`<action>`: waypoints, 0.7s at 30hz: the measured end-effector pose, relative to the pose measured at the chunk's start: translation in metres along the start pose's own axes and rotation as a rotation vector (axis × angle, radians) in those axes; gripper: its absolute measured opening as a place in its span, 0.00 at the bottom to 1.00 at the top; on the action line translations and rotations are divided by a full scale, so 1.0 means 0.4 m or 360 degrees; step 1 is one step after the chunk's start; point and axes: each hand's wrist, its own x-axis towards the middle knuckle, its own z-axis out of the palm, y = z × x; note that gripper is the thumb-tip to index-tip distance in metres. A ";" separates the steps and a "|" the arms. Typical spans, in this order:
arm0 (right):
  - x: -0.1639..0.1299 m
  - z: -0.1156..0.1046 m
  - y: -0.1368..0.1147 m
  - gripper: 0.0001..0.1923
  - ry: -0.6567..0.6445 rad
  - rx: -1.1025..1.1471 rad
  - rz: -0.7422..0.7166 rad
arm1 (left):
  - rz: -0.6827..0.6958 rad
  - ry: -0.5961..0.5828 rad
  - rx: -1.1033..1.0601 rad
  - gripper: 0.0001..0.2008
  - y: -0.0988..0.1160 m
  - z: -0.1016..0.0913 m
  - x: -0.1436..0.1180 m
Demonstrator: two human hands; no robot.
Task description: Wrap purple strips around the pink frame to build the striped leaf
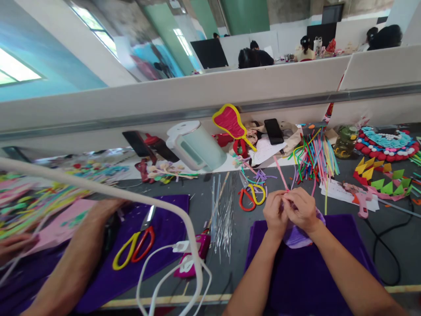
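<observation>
Dark tabletop (241,232), two hands, one pink strip

Craft supplies crowd the table, with a low partition (148,98) running along its far side. Both hands, left (275,210) and right (301,208), are nearly closed, fingertips pinched together at the lower end of the pink strip (280,173) — a grip that seems suited to something so thin. Its other end points away, toward the back of the table. One round purple piece (297,235) shows beneath the right hand; whether fingers hold it too, I cannot tell.

Under the wrists lies a purple cloth (315,272), probably to shield the tabletop; a second purple cloth (174,219) is at left, beside one co-worker's forearm (75,259). Scissors number two, each with one red and one yellow handle: the nearer pair (252,195) lies just left of the hands, likely for easy reach, the other (134,245) on the second cloth.

Farther out come one kettle (200,147), one pink glue gun (363,202) resting on paper, perhaps to catch drips, and one dark phone (273,131). Silvery wires (225,224) and coloured stems (317,153) lie bundled — too many to count.
</observation>
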 end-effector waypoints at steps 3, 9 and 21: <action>0.000 -0.001 0.004 0.05 0.0104 -0.0005 0.0115 | -0.0096 0.0031 -0.0069 0.05 0.004 0.002 0.001; 0.003 0.001 0.018 0.08 0.0315 0.0278 0.0682 | -0.0486 0.0122 -0.0287 0.07 0.002 0.006 0.007; 0.003 0.020 0.075 0.12 0.0367 0.0597 0.1114 | -0.1319 0.0277 -0.1143 0.09 -0.034 0.026 0.019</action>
